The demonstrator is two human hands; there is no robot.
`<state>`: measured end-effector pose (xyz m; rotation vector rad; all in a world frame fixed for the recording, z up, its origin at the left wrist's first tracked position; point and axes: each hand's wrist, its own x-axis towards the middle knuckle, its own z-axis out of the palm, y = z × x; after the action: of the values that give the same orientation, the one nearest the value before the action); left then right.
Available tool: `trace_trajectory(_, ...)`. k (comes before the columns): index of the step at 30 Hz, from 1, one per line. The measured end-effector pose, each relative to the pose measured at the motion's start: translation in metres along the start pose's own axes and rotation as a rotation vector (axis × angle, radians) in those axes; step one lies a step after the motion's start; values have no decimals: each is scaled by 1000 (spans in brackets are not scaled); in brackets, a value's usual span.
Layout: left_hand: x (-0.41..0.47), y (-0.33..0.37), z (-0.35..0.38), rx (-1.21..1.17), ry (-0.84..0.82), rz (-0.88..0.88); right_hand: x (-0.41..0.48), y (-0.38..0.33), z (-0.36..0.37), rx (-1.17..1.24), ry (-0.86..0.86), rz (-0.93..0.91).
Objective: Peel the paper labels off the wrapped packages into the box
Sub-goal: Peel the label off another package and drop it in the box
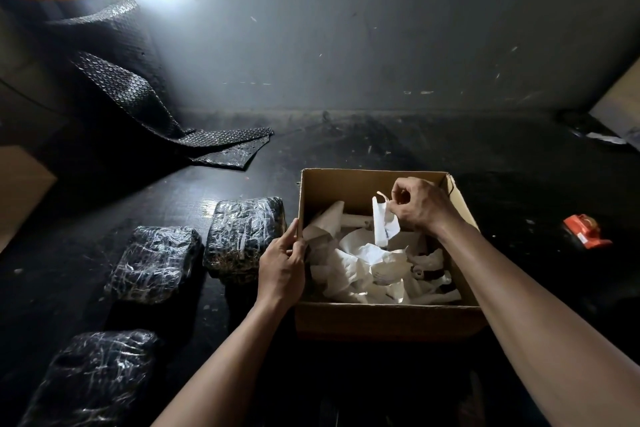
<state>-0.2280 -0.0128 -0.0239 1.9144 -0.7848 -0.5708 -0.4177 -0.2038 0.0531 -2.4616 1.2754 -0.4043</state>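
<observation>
Right hand (420, 206): fingers pinched shut on a white paper label (382, 222), held over the box interior
Left hand (282, 262): fingers closed on the box (381, 317) left wall
Box: holds crumpled labels (363, 270)
Packages: three wrapped packages (244, 236) on the tabletop (519, 166); left of the box

We have one view only, worn on the head, looking forward and steeply down from close above an open cardboard box (381, 317) on the dark bench (519, 163); farther ahead it faces a grey wall (381, 28).
</observation>
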Motion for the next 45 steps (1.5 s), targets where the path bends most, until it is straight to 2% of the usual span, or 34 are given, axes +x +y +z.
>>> trace_trajectory(10, -2, 2, 0, -41, 12, -12, -8, -1, 0, 72, -38, 26)
trace_trajectory(15, -2, 1, 0, -50, 6, -15, -12, -3, -5, 107, 17, 15)
trace_trajectory(22, 1, -4, 2, -69, 15, -14, -14, -2, -12, 108, -1, 35)
trace_trajectory(28, 0, -5, 1, -34, 10, 55, -21, -14, -14, 92, -7, 26)
trace_trajectory(33, 1, -3, -4, -13, -31, 89, -32, -33, -13, 18, -20, 7)
trace_trajectory(41, 2, -1, -30, 53, -192, 134, -51, -75, 1, -72, -95, 32)
trace_trajectory(45, -1, -2, -46, 81, -211, 176, -55, -102, 12, -94, -109, 37)
